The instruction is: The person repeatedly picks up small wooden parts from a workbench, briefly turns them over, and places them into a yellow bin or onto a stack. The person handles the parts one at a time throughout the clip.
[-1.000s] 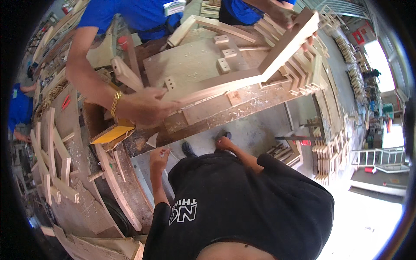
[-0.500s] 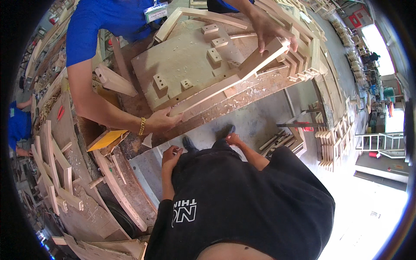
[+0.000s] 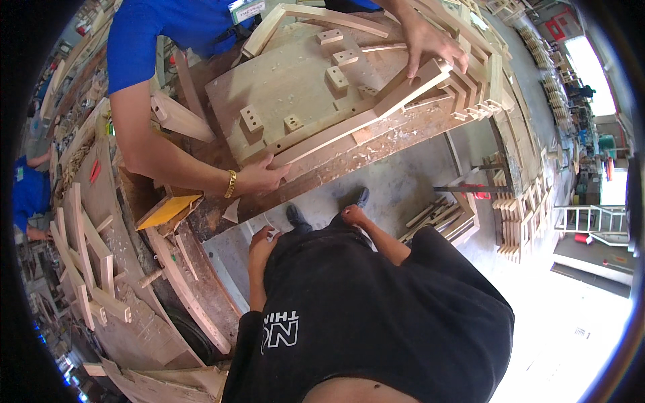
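Hands, left point(image 3: 261, 244) and right point(image 3: 352, 215), loosely curled near black shirt point(image 3: 383, 295), any hold unclear

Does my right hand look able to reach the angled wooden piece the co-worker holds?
Probably yes: nothing visible blocks the right hand from the middle of the wooden piece, bare between the co-worker's hands.

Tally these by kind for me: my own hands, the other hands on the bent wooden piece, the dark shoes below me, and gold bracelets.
Own hands: 2 (left hand, right hand)
Other hands on the bent wooden piece: 2
Dark shoes: 2
Gold bracelet: 1
Total: 7
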Available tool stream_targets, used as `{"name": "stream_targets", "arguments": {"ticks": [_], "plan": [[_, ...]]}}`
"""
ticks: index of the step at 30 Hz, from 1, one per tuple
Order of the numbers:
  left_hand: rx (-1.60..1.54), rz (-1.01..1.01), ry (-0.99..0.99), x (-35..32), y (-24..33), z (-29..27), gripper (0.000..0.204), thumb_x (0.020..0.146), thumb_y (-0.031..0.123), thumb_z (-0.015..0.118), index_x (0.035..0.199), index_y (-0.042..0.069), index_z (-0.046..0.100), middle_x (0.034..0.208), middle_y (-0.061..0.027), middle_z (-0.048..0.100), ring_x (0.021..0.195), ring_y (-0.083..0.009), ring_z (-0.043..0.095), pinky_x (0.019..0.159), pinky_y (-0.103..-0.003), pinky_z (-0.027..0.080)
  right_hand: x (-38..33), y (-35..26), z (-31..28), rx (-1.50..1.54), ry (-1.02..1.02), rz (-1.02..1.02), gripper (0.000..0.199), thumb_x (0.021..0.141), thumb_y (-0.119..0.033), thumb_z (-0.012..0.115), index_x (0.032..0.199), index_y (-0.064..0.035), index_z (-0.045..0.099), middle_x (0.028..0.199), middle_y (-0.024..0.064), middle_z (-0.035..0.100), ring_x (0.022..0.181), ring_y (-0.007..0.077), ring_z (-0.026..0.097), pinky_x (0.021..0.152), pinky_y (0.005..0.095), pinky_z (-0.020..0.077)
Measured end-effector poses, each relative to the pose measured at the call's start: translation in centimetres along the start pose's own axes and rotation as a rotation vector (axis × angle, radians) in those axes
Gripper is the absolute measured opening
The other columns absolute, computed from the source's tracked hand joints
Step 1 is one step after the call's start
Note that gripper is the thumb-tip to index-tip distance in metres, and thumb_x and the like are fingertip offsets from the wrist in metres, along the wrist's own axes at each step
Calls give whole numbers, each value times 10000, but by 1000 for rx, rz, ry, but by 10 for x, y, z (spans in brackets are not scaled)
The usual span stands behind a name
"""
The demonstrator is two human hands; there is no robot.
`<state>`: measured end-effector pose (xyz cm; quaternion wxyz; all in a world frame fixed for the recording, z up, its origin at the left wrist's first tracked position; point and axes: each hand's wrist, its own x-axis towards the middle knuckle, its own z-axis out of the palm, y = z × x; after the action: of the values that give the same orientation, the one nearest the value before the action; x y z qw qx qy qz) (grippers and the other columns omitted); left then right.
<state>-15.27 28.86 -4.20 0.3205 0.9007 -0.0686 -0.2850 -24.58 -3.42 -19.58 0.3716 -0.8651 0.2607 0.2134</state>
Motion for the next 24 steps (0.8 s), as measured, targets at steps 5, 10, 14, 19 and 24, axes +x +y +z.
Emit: {"name": "stream_targets", "arguments": {"ticks": [5,10,14,19,24], "plan": [[-11,32,15,-3,-9,3,367,823,361,689,1039,73,618,902,-150,677,847,-327,641,749,-397,497,-1,10,-1,25,-29,-24,251,734,-299,607,767,-68,701,747,143,686,690,278,666,666,407,528],[-27,5,18,-3,-9,2,376,825,359,689,1046,64,615,908,-151,677,826,-318,641,736,-396,499,1,-4,-2,-70,-23,-41,263,711,-308,606,769,-66,690,781,182,671,730,341,659,682,427,522],[-29,30,13,-2,-7,-2,380,822,352,692,1052,59,617,920,-152,675,817,-314,639,726,-399,500,2,-5,-1,-84,-34,-20,269,702,-314,606,773,-67,686,796,195,665,743,360,653,695,432,521],[-79,23,13,0,-9,-4,369,822,335,692,1061,63,622,936,-147,674,828,-309,640,729,-397,499,6,-12,-5,-124,-30,-39,249,694,-303,619,789,-85,697,816,175,678,775,356,660,716,429,529],[-40,-58,-13,3,3,-5,393,829,354,674,1096,71,617,952,-149,672,859,-307,640,755,-386,497,7,-8,-5,-141,-39,-54,231,692,-280,629,808,-97,706,841,155,690,808,348,666,747,414,539]]}}
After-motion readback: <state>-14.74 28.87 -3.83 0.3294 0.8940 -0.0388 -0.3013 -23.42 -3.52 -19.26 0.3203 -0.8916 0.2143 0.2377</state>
